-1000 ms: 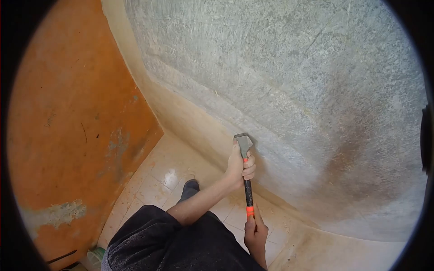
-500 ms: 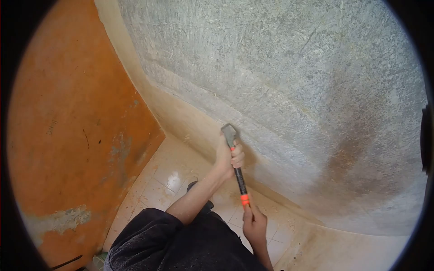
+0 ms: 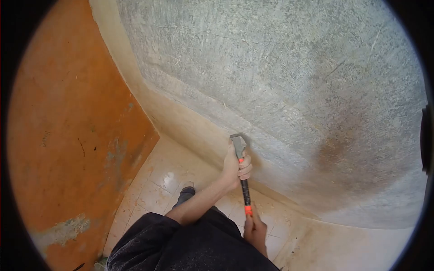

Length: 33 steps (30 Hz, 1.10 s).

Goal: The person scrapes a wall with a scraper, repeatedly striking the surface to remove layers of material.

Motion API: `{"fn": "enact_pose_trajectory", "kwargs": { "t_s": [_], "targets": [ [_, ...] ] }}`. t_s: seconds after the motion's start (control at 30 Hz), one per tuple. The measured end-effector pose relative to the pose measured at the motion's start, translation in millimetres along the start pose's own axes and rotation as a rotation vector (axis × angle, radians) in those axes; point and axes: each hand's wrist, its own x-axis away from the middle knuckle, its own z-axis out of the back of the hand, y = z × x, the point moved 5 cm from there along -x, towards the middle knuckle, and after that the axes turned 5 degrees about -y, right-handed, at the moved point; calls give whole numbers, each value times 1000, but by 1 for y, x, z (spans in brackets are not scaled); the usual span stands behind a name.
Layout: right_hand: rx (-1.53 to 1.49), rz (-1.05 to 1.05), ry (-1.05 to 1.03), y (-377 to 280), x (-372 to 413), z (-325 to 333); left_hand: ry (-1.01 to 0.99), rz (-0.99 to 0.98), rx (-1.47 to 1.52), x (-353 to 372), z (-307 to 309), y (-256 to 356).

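Observation:
I hold a scraper (image 3: 244, 187) with a black shaft, orange bands and a flat grey metal blade (image 3: 238, 143). My left hand (image 3: 235, 169) grips the shaft just below the blade. My right hand (image 3: 254, 228) holds the lower end of the handle near the bottom orange band. The blade presses against the lower edge of the rough grey wall (image 3: 289, 81), right above the cream skirting band (image 3: 190, 122).
An orange wall (image 3: 72, 135) with worn patches stands on the left and meets the grey wall in a corner. Glossy cream floor tiles (image 3: 158, 180) lie below, dusted with debris. My dark trousers (image 3: 181, 244) and one shoe (image 3: 185, 193) fill the bottom.
The scraper and both hands went up and left along the wall's lower edge, then came back down and right. The blade stays against the wall.

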Motion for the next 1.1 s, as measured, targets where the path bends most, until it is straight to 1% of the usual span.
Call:
{"fn": "enact_pose_trajectory", "kwargs": {
  "t_s": [0.07, 0.1, 0.13, 0.17, 0.2, 0.23, 0.27, 0.33, 0.37, 0.4, 0.47, 0.53, 0.57, 0.6, 0.67, 0.7, 0.73, 0.77, 0.8, 0.87, 1.0, 1.07, 1.1],
  "targets": [
    [47, -16, -37, 5, 0, -16, -8, 24, -17, 0, 18, 11],
    [18, -28, -33, 5, 0, -18, -79, 5, -43, -1, 17, 19],
    [-16, -39, -32, 2, -1, -20, -76, 6, -44, -1, 14, 14],
    [-46, -128, -47, 1, 3, -9, -14, 30, -38, 0, 11, 2],
    [-47, -123, -57, 1, 8, -8, 46, 46, -28, 1, 7, -7],
    [-106, -128, -15, 5, 13, -5, 42, 87, -51, 3, 1, -17],
    [-168, -141, 36, 8, 18, -2, 43, 85, -53, 3, 2, -15],
    [-161, -164, 40, 7, 8, -8, 120, 81, -64, 2, 8, -4],
    [-115, -73, -3, -2, -5, -13, 31, 68, -43, -4, 23, 10],
    [-72, 18, -47, -9, -12, -17, 31, 75, -47, -6, 20, 11],
    [-120, -8, -58, -7, -9, -14, 78, -57, -42, -5, 17, 20],
    [-77, -79, -10, 3, 5, -2, 64, -22, -17, -4, 11, 2],
    [-123, -54, 26, 8, 12, 0, 43, 6, -49, -1, 6, -6],
    [-120, -53, 25, 7, 10, 1, 21, 34, -82, 1, 0, -11],
    [-152, -113, -41, 6, 2, 0, 46, 26, -105, 1, -3, -6],
    [-147, -112, -43, 3, -4, 7, 37, -3, -85, -1, -2, -1],
    [-123, -65, -56, -3, -6, 14, 36, -26, -66, -1, 0, 0],
    [-105, -20, -67, -7, -5, 18, 65, -34, -68, -3, 1, -1],
    [-111, -28, -64, -4, -1, 20, 69, -26, -72, -3, 3, -3],
    [-152, 8, -86, -1, -1, 25, 38, -35, -11, -6, 3, -3],
    [-201, -34, -60, 0, 1, 26, 39, -14, -30, -4, -7, -12],
    [-108, 26, -94, -5, -6, 20, 55, -53, -33, -3, 0, -1],
    [-111, -4, -101, -2, -3, 18, 59, -60, -31, -3, -1, -4]
  ]
}}
